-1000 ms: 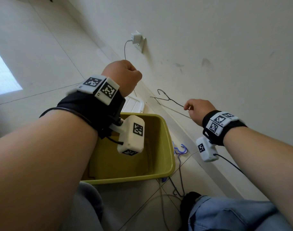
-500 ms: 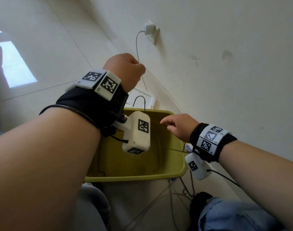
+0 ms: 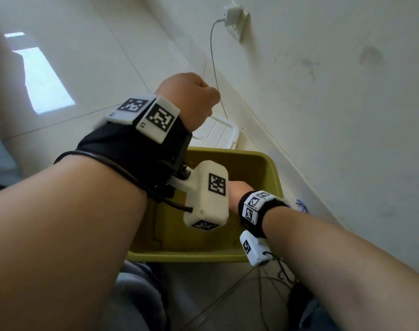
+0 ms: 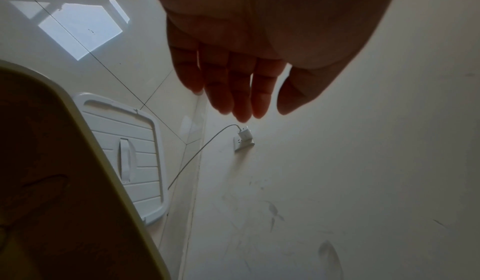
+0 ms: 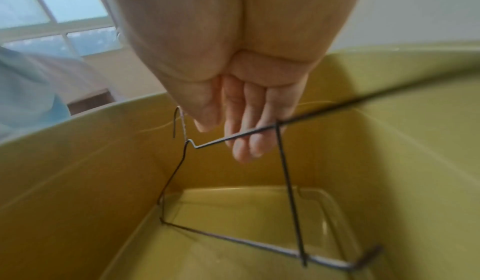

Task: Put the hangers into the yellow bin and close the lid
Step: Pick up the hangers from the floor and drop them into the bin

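The yellow bin (image 3: pixel 270 168) stands open on the floor against the wall. My right hand (image 3: pixel 237 194) reaches down inside it, mostly hidden behind the left wrist camera. In the right wrist view a dark wire hanger (image 5: pixel 233 241) hangs low inside the bin (image 5: pixel 78 171). Its upper wire crosses my right hand's (image 5: pixel 246 124) straight fingers and its lower corner is near the bin floor. My left hand (image 3: pixel 187 99) hovers above the bin's far end. In the left wrist view the left hand (image 4: pixel 233 91) has relaxed fingers and holds nothing. The white lid (image 3: pixel 218 134) lies on the floor beyond the bin.
A blue hanger (image 3: pixel 301 205) and a dark wire hanger (image 3: pixel 284 273) lie on the floor right of the bin, by the wall. A white charger (image 3: pixel 232 14) is plugged into the wall, and its cable (image 3: pixel 214 75) drops past my left hand. My knees are below the bin.
My right hand carried the wire hanger from beside the wall leftward and down into the yellow bin. The left hand stayed raised over the bin's far end.
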